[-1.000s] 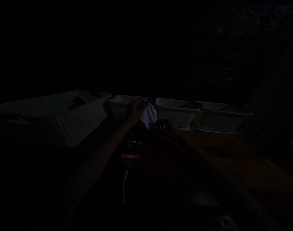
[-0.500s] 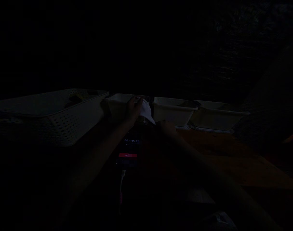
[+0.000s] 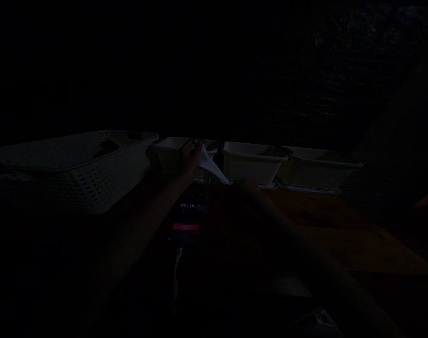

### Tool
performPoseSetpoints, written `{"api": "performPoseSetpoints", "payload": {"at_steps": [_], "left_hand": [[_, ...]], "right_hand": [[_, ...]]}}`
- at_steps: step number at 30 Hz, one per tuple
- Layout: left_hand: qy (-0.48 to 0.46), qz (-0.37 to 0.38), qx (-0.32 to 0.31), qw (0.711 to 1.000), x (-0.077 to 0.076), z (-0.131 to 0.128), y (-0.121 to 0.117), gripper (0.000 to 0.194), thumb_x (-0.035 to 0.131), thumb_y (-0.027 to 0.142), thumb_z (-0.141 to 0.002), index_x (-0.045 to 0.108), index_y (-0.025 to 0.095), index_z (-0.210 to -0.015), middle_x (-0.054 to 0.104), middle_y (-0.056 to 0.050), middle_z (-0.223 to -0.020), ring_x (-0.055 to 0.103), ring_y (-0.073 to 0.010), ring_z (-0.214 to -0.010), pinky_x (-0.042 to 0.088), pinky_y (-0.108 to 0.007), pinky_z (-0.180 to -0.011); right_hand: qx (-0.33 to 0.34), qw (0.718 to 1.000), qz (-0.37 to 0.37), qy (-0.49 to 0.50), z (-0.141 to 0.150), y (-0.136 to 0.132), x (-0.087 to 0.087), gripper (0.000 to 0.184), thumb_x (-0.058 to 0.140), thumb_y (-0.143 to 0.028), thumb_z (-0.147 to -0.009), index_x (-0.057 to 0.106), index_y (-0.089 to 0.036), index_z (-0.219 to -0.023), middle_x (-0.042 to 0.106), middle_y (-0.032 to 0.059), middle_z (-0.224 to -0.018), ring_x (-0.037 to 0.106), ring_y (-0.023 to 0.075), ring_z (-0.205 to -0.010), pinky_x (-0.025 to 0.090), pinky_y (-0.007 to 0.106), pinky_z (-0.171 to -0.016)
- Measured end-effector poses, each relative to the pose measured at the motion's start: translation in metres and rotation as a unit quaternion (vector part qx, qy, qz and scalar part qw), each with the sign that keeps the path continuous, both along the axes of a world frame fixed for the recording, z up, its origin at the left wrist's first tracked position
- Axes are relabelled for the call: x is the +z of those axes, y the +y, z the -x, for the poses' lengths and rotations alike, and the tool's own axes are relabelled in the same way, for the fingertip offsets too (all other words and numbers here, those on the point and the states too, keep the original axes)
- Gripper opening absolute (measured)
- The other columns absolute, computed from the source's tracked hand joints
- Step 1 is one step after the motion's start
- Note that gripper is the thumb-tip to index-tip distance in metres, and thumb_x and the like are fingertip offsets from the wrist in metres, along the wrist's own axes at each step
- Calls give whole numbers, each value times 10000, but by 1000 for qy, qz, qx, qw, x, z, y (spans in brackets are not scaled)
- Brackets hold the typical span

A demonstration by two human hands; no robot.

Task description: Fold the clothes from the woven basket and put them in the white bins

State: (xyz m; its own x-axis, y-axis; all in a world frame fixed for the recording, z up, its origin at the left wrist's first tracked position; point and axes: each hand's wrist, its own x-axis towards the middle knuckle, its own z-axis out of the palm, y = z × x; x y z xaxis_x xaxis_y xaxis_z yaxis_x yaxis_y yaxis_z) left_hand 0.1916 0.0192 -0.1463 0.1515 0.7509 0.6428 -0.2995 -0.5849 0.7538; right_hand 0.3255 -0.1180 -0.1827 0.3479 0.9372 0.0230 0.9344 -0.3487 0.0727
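White cloth (image 3: 210, 165), small and pulled into a taut narrow strip, stretched between both hands just in front of the tubs. Left hand (image 3: 189, 157) pinches its upper end; right hand (image 3: 244, 188) appears to hold the lower end near the surface (image 3: 340, 234), grip too dark to confirm. Lit phone (image 3: 187, 220) lies below the hands. Lattice basket (image 3: 76, 178) to the left, three pale tubs (image 3: 252, 164) behind. Scene very dark.

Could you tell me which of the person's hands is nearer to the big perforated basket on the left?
Left. The left hand holds the upper end of a white cloth, just right of the perforated basket. The right hand is at the cloth's lower end, farther right.
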Motion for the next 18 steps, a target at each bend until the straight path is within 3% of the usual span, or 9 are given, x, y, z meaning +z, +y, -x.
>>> {"api": "performPoseSetpoints", "payload": {"at_steps": [5,9,12,15,16,18], "left_hand": [[-3,-14,-12,1000,4,3,-3,178,534,329,-860,612,178,-915,588,-5,-740,543,-105,-639,399,-181,-528],[64,-31,-122,990,10,7,-9,240,573,379,-835,624,173,-946,620,-19,-823,570,-117,-700,429,-199,-586],[127,-25,-252,959,8,8,-18,336,606,450,-798,636,160,-965,628,-29,-822,579,-125,-702,442,-215,-613],[135,-10,-330,934,5,10,-26,389,617,492,-777,643,159,-978,636,-33,-838,586,-124,-710,450,-219,-637],[132,-7,-336,932,4,11,-27,397,617,497,-775,644,158,-980,637,-32,-826,585,-122,-698,449,-218,-631],[130,-5,-325,937,3,10,-24,407,620,497,-771,646,151,-984,635,-29,-777,577,-119,-656,441,-213,-598]], "right_hand": [[-2,1000,0,27,-9,0,-6,334,423,-263,-876,656,-117,-1064,629,191,-1044,614,319,-981,481,411,-768],[39,974,-180,134,-16,2,-6,452,342,-449,-913,650,-137,-1027,632,161,-1031,612,256,-953,458,387,-820],[147,895,-324,270,-13,4,-2,554,249,-541,-919,534,-165,-1211,589,108,-1159,566,171,-1039,439,295,-894],[281,773,-362,438,-5,4,3,588,347,-577,-877,439,-204,-1322,494,75,-1313,486,154,-1180,406,279,-977],[301,753,-342,474,-2,3,4,587,373,-585,-863,464,-207,-1303,496,74,-1312,490,158,-1178,410,288,-978],[297,754,-290,509,2,1,5,574,449,-593,-823,559,-169,-1194,567,93,-1215,553,176,-1082,451,301,-920]]}}
